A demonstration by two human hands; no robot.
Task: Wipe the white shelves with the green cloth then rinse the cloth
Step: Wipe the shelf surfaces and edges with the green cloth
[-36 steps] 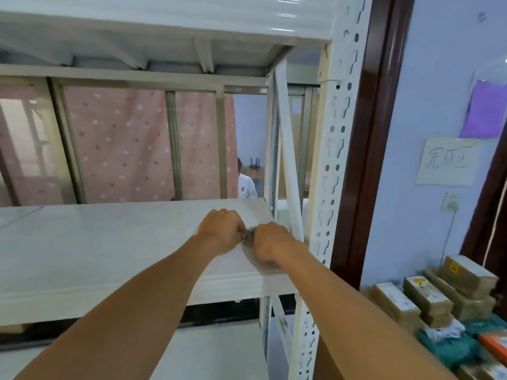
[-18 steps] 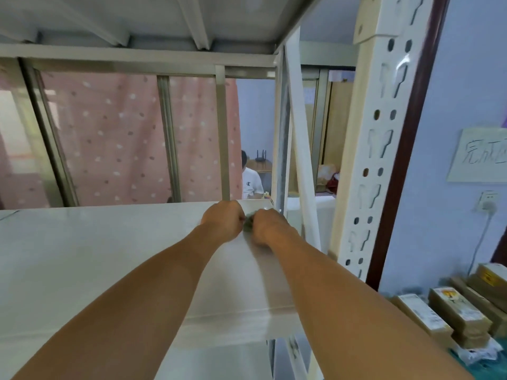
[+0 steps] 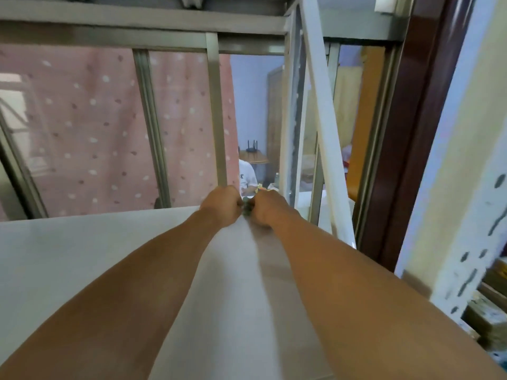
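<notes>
The white shelf [image 3: 82, 256] stretches flat in front of me. Both arms reach across it to its far right edge. My left hand [image 3: 220, 204] and my right hand [image 3: 270, 209] are fists side by side, pressed down on the board. Only a small dark-green strip of the green cloth [image 3: 248, 208] shows between the two fists; the rest is hidden under them.
A white perforated upright [image 3: 466, 215] stands close at the right, with a slanted white brace [image 3: 323, 119] behind my hands. A pink dotted curtain [image 3: 90, 133] hangs behind glass. A person in a white shirt [image 3: 247, 175] sits in the far room. Boxes [image 3: 491, 311] lie low right.
Both hands have pushed the cloth from the shelf's front area to its far edge, and my head has leaned in closer over the board.
</notes>
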